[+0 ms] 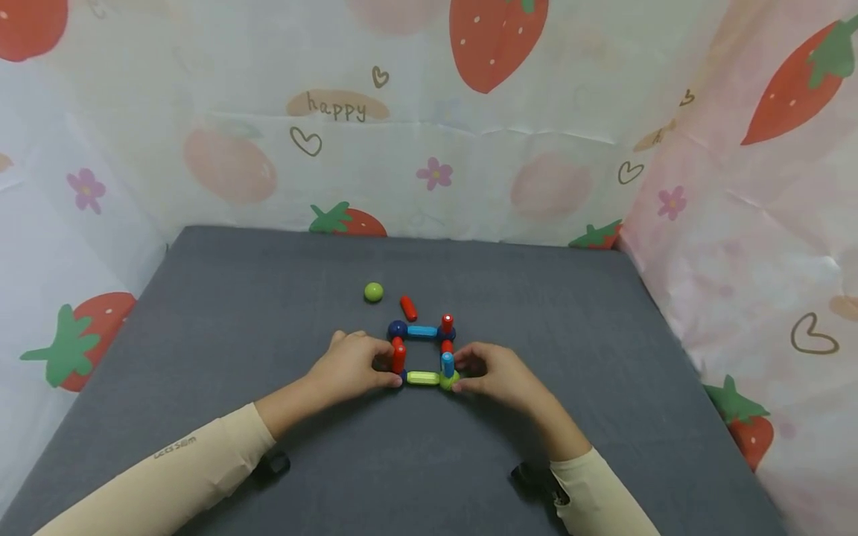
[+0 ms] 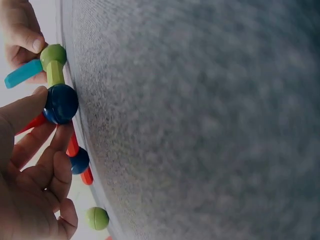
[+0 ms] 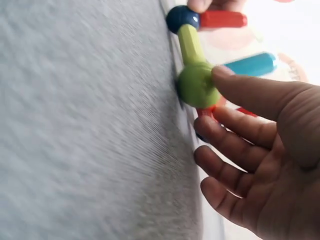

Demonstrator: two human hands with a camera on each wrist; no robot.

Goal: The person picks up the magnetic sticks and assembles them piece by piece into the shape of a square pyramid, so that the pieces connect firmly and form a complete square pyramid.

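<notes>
A square of toy rods and balls lies on the table, with a light blue rod (image 1: 422,331) at the back, a yellow-green rod (image 1: 423,378) in front and red rods at the sides. My left hand (image 1: 351,366) pinches the dark blue ball (image 2: 62,104) at the front left corner, where a red rod (image 1: 398,359) stands up. At the front right, the thumb and fingers of my right hand (image 1: 499,374) pinch the green ball (image 3: 197,85), which bears an upright blue rod (image 1: 447,364). Another upright red rod (image 1: 447,323) tops the back right corner.
Behind the square lie a loose green ball (image 1: 373,292) and a loose red rod (image 1: 409,307). The grey table (image 1: 268,283) ends at a printed curtain (image 1: 429,149) at the back and sides.
</notes>
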